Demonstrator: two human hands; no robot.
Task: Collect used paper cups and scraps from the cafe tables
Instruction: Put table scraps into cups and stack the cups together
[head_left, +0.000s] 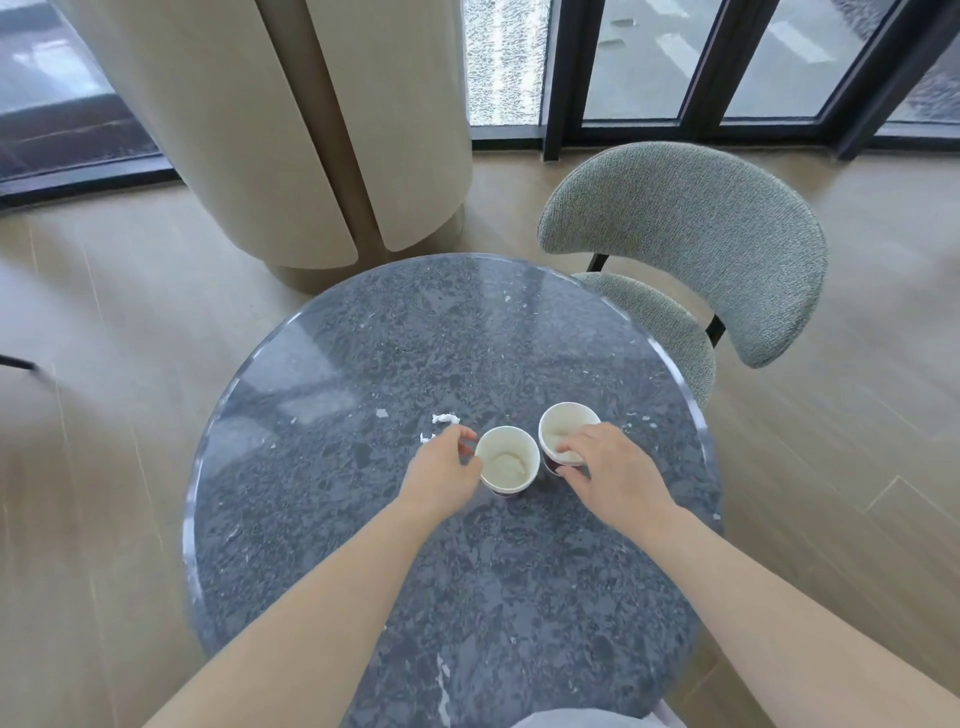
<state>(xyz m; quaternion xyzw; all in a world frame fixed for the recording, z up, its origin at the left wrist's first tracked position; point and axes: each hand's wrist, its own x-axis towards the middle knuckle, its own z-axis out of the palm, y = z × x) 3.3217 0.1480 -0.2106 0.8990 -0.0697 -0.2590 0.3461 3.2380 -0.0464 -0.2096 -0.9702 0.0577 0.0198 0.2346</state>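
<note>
On the round, polished, grey-speckled stone desk (415, 338) stand two white-lined paper cups with dark outer walls. Each holds a crumpled tissue wad. The right hand (613, 467) pinches the right paper cup (566, 415) at its near rim, fingers inside and thumb outside. The left hand (441, 470) curls against the left paper cup (501, 439); whether its grip has closed, I cannot tell. Torn white paper scraps (445, 418) (fluffy, irregular) lie just beyond the left fingers.

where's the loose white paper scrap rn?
Head view: white paper scrap lies on the round table, just past the left hand, left of the left paper cup.
</note>
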